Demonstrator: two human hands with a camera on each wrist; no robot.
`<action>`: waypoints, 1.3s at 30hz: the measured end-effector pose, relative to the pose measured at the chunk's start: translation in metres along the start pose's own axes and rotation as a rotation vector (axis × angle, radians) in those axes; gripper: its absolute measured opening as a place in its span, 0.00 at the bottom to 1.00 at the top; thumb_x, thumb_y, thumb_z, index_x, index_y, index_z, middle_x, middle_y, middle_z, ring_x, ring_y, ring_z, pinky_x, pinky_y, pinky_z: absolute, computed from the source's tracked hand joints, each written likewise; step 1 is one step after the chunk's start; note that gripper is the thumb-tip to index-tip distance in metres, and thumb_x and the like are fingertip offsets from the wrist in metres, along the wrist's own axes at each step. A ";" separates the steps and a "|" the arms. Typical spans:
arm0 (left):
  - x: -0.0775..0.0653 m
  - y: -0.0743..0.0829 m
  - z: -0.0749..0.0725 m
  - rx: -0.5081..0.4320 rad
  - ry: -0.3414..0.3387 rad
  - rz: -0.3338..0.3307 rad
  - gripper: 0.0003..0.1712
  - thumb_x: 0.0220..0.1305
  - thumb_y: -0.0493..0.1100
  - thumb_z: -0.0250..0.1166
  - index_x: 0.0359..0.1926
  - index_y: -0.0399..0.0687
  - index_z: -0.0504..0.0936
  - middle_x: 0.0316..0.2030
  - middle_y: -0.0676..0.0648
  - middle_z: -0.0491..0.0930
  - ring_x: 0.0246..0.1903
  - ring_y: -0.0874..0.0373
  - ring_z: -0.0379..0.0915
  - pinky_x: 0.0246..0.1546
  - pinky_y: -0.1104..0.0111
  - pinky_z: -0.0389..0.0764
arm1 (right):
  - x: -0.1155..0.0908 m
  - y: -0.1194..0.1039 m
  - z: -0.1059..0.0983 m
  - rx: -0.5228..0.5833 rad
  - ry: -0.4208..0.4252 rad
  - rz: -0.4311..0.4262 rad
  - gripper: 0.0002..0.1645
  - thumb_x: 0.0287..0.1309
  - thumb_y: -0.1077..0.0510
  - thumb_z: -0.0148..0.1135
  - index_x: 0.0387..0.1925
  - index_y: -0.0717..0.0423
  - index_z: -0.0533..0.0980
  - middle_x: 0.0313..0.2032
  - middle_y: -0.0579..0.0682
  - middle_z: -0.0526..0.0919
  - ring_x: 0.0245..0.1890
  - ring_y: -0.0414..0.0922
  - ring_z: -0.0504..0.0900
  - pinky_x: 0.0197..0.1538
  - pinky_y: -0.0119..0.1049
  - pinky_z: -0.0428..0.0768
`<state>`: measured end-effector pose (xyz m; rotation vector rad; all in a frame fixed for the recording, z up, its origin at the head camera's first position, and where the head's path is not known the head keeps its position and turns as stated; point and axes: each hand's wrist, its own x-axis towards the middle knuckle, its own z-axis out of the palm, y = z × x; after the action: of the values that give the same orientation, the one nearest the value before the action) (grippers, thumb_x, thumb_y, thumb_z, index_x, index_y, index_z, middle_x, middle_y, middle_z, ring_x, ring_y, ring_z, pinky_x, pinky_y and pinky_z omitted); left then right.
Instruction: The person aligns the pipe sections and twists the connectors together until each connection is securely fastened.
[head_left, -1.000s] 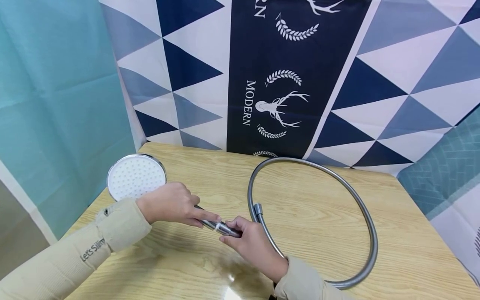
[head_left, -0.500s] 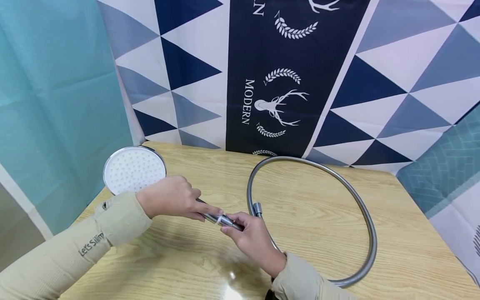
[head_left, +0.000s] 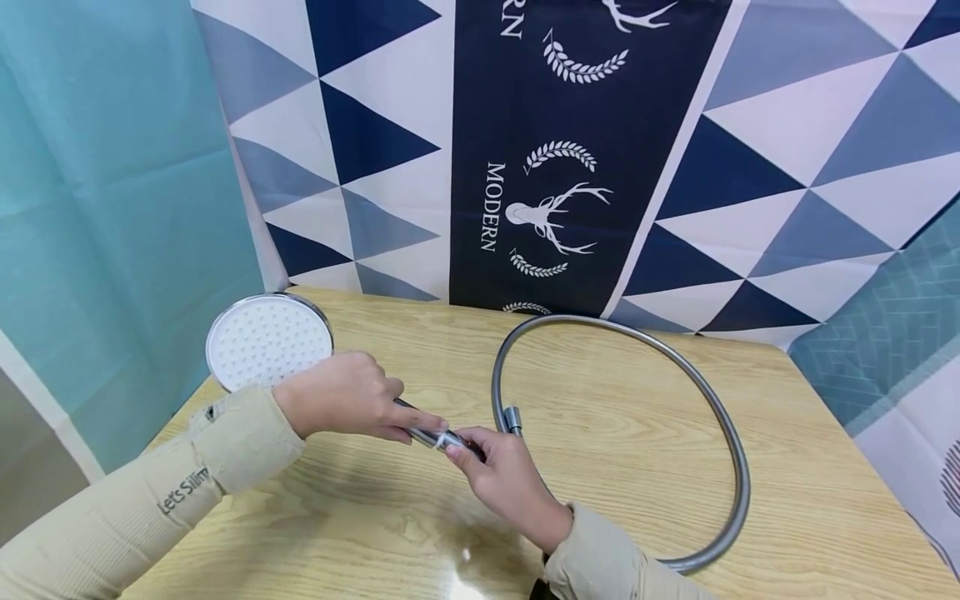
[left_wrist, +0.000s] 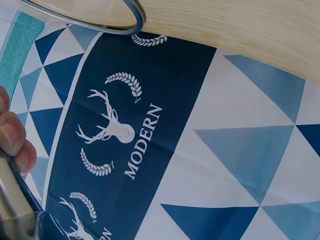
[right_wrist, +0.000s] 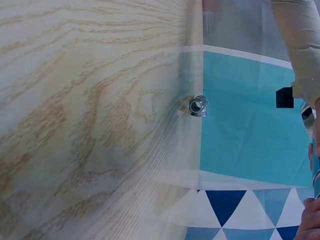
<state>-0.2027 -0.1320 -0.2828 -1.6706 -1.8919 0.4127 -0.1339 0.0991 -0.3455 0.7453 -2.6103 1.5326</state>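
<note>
My left hand [head_left: 348, 396] grips the handle of a round shower head [head_left: 268, 342], its white nozzle face turned up at the table's left. The index finger lies straight along the chrome handle [head_left: 420, 423]. My right hand [head_left: 504, 477] pinches the metal end fitting [head_left: 457, 442] of a grey shower hose [head_left: 738, 467], lined up with the handle's end, where a white ring shows between them. Part of the fitting is hidden under the right fingers. In the left wrist view, right-hand fingers [left_wrist: 15, 137] show beside the handle [left_wrist: 10, 192].
The hose lies in a wide loop on the wooden table [head_left: 420, 533], its other end fitting [head_left: 512, 419] inside the left of the loop. A small chrome ring-shaped piece [right_wrist: 198, 105] stands near the table's edge. A patterned curtain [head_left: 555, 167] hangs behind.
Both hands have risen slightly with the shower head and the hose end. My right thumb and fingers have shifted on the fitting, toward the handle. The hose loop lies nearly as before.
</note>
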 end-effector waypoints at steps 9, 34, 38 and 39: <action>-0.001 0.003 -0.001 0.011 -0.011 0.003 0.23 0.61 0.65 0.60 0.57 0.71 0.76 0.12 0.57 0.61 0.12 0.66 0.40 0.11 0.76 0.51 | 0.003 0.002 -0.002 0.034 -0.043 -0.030 0.13 0.66 0.64 0.55 0.38 0.72 0.81 0.13 0.40 0.64 0.12 0.29 0.57 0.17 0.26 0.59; -0.004 0.004 0.001 -0.118 -0.036 -0.024 0.22 0.60 0.61 0.63 0.55 0.67 0.79 0.13 0.56 0.67 0.10 0.66 0.46 0.11 0.76 0.54 | 0.006 0.004 0.004 0.186 0.082 0.091 0.10 0.44 0.66 0.75 0.29 0.68 0.81 0.24 0.55 0.84 0.20 0.34 0.76 0.23 0.26 0.73; -0.004 0.005 0.000 -0.094 -0.023 -0.019 0.22 0.59 0.62 0.64 0.54 0.68 0.79 0.13 0.57 0.66 0.10 0.67 0.44 0.11 0.76 0.54 | 0.006 0.004 0.005 0.222 0.072 0.133 0.12 0.46 0.64 0.74 0.31 0.68 0.82 0.23 0.54 0.84 0.18 0.34 0.72 0.20 0.26 0.68; -0.005 0.005 0.000 -0.081 -0.016 -0.020 0.22 0.58 0.62 0.64 0.54 0.68 0.80 0.13 0.57 0.66 0.10 0.66 0.44 0.11 0.76 0.54 | 0.006 0.004 0.005 0.230 0.070 0.141 0.12 0.47 0.63 0.74 0.32 0.68 0.82 0.23 0.54 0.84 0.18 0.35 0.72 0.20 0.26 0.68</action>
<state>-0.1984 -0.1357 -0.2867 -1.7037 -1.9589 0.3466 -0.1399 0.0945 -0.3495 0.5166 -2.5125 1.8843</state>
